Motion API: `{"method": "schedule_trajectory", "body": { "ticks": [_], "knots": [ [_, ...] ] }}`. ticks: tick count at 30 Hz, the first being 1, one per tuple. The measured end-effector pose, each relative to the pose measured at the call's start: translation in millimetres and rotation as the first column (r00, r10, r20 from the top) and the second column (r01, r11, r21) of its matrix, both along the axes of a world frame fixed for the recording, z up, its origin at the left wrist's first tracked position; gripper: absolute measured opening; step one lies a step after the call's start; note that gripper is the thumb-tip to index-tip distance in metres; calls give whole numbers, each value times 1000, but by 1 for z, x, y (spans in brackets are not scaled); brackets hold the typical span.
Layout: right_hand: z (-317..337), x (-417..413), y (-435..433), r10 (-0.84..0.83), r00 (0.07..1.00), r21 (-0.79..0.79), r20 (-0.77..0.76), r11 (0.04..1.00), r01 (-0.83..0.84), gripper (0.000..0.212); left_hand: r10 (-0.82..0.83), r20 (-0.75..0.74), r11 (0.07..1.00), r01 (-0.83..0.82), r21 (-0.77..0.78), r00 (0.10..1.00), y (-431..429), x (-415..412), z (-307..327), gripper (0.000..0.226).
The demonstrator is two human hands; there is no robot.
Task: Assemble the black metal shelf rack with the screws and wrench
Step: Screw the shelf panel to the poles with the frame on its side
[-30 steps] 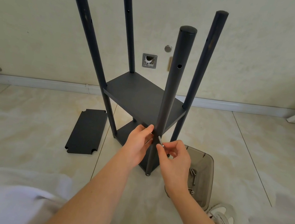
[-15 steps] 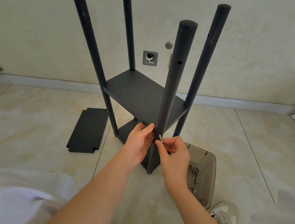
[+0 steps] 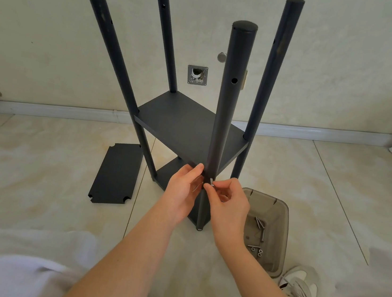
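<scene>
The black shelf rack [image 3: 188,125] stands on the floor with several upright round posts and two shelf panels mounted. My left hand [image 3: 182,191] holds the near corner of the upper shelf beside the near post [image 3: 226,117], fingers curled on its edge. My right hand [image 3: 228,201] pinches a silver screw [image 3: 211,181] at the near post, just under that shelf corner. A loose black shelf panel [image 3: 116,173] lies flat on the floor to the left. No wrench is in sight.
A translucent grey tray [image 3: 278,210] with several screws and washers sits on the floor right of the rack. A white shoe [image 3: 301,287] lies beside it. The wall and white baseboard [image 3: 46,111] run close behind. My white-clad knees fill the lower corners.
My right hand has brought the screw up and in against the near post. The view has shifted slightly; the left hand stays at the shelf corner.
</scene>
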State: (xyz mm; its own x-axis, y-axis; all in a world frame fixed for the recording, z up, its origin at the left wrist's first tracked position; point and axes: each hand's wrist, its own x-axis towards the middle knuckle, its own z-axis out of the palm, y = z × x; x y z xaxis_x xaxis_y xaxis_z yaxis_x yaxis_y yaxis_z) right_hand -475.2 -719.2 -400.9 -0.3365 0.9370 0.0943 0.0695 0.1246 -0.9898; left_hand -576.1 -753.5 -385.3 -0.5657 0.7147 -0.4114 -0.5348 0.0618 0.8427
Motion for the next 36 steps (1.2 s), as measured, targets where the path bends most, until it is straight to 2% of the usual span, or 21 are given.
{"method": "schedule_trajectory", "body": {
  "ticks": [20,30,36],
  "knots": [
    [2,-4,-2,-17,1000,-11,10,1000,17,27,10,-32,1000,-10,0,999,1,3,-1,19],
    [10,-7,-6,-33,998,48,53,998,30,29,6,-6,1000,-6,0,1000,1,3,-2,15],
    [9,-5,-4,-17,999,46,45,999,15,31,28,-51,999,-29,-16,998,4,5,-4,29]
  ]
}}
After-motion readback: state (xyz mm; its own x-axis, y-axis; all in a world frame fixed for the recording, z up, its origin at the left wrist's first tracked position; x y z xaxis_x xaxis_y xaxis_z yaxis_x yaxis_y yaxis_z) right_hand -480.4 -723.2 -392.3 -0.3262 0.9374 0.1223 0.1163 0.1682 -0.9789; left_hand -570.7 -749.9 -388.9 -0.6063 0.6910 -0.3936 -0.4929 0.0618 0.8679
